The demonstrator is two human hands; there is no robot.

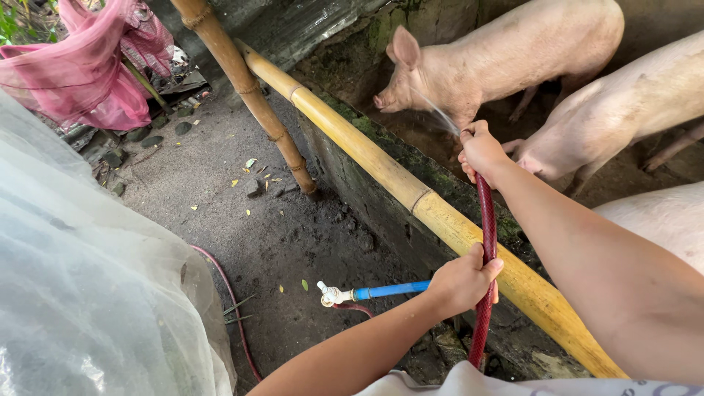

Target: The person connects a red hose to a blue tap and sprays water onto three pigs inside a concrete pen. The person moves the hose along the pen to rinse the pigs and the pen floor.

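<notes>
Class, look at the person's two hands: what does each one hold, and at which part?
Both grip the red hose. The right hand holds it at the spraying end, over the pig pen. The left hand holds it lower down, beside the bamboo rail.

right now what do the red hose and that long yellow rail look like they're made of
Red hose: seemingly flexible rubber or plastic, dull woven-looking surface, bending between both hands. Yellow rail: bamboo, smooth glossy skin with ringed nodes.

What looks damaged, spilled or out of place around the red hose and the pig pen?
Nothing looks broken. Both hands, the right hand and the left hand, grip the red hose, which sprays water toward a pig. The ground near the blue pipe is dark and wet, with scattered leaves.
</notes>
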